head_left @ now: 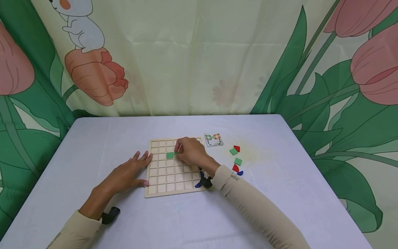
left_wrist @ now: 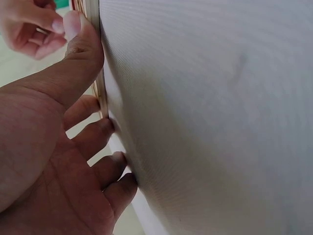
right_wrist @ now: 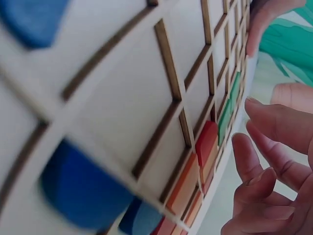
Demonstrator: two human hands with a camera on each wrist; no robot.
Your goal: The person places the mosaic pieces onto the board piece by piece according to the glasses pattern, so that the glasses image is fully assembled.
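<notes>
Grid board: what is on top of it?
Green squares, blue pieces, and, in the right wrist view, red and orange pieces. In the head view, the right hand hides part of the board.

Head view bright, even; soft shadows beside sleeves [head_left: 261, 207] on desk [head_left: 161, 224]. Left wrist view dimmer, greyish. Right wrist view: blue piece [right_wrist: 34, 19], upper left, out of focus.

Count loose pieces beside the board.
5, right of the board: red piece and green piece farther back; second green, second red and blue piece nearer. The right sleeve may hide more.
</notes>
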